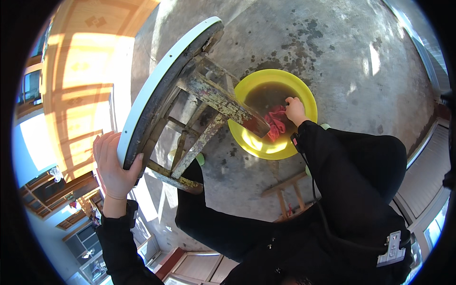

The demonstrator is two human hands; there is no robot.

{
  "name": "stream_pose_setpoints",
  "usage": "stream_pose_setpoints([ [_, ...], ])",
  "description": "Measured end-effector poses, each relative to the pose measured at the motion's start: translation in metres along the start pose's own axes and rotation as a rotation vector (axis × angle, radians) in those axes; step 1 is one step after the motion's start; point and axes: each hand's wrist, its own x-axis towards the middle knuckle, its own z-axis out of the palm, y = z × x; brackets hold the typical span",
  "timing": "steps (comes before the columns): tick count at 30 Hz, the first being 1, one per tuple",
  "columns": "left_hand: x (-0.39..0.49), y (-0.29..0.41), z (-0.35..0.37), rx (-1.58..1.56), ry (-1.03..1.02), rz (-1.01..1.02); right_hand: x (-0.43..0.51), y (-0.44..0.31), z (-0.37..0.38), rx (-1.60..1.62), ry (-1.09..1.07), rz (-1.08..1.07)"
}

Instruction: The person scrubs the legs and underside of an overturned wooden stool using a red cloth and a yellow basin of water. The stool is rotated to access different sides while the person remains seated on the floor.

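My left hand (115, 165) grips the pale blue rim of an old round wooden table (162, 76), tipped on its side. Its worn legs, with flaking paint, point to the right, and the end of one leg (254, 123) overhangs a yellow plastic basin (310, 96). Brown, murky water (265, 92) fills part of the basin. Over this water, my right hand (296, 111) holds the edge of a crumpled, wet red cloth (276, 123) between bent fingers. Part of the cloth lies in the water.
Dark wet splashes (302, 46) mark the concrete floor (352, 46) beyond the basin. A small wooden frame (285, 192), perhaps a stool, lies near my legs. Sunlit wooden panelling (80, 71) runs along the left. A black cable (313, 185) hangs by my right sleeve.
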Motion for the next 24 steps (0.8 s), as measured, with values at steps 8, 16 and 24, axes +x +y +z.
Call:
stream_pose_setpoints([
  [8, 0.004, -0.001, 0.000, -0.037, -0.038, 0.026, 0.005, 0.037, 0.037, -0.208, -0.156, -0.126],
  [16, 0.002, -0.001, 0.000, -0.017, 0.001, 0.031, -0.017, -0.021, 0.007, 0.140, -0.123, 0.031],
  [24, 0.000, 0.004, -0.002, -0.007, 0.108, 0.033, -0.067, -0.135, -0.110, 0.460, 0.022, -0.186],
])
